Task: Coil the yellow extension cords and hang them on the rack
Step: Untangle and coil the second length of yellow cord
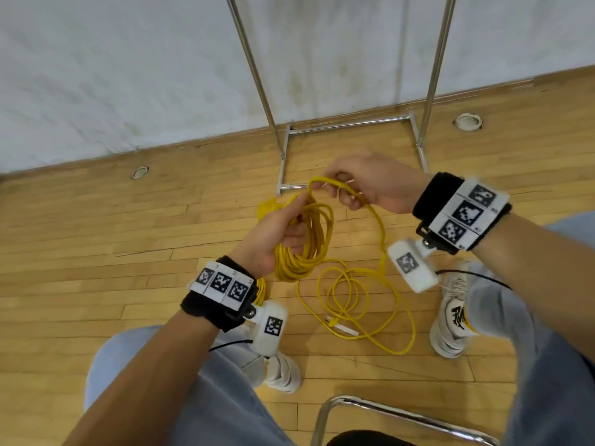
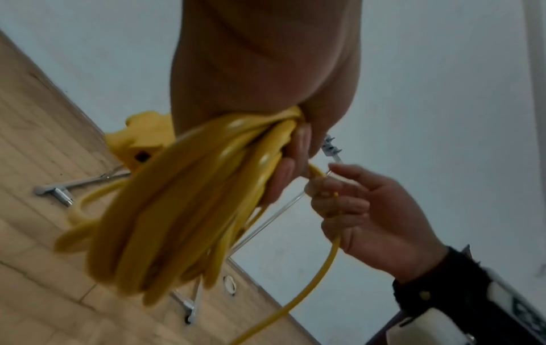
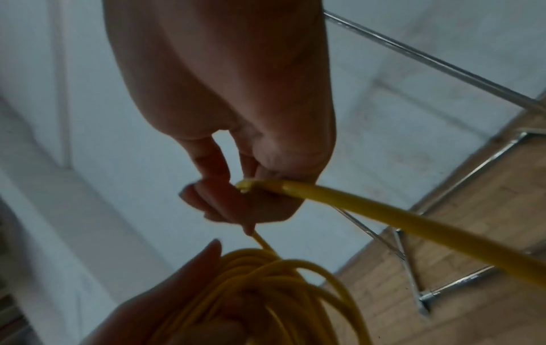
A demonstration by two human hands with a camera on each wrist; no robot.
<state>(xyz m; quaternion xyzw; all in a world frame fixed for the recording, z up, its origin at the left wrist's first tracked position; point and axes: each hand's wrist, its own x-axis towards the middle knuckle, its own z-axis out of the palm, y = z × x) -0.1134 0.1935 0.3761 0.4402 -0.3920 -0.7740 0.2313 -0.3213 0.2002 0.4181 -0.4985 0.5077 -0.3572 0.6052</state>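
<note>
Left hand (image 1: 273, 235): clenched round top of coiled yellow cord (image 1: 306, 243), loops hanging long axis downward above wooden floor (image 1: 96, 252). Right hand (image 1: 370, 185): just right of coil, slightly higher, pinching free strand (image 1: 376, 217), nearer to uncoiled slack. Slack (image 1: 363, 304): loose loops on floor below and right, plug end (image 1: 341, 326) among them. Rack (image 1: 351, 123): beyond both hands, by wall, nothing yet hung in view.

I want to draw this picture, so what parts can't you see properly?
- Rack: head view's top edge cuts off its top, so no hanging bar shows.
- Plug on the floor: too small to see its prongs.
- Left hand fingers: hidden behind the coil in the head view.
- Right hand: right wrist view is dark and blurred.
- Second cord: blurred, half behind the left hand.
</note>
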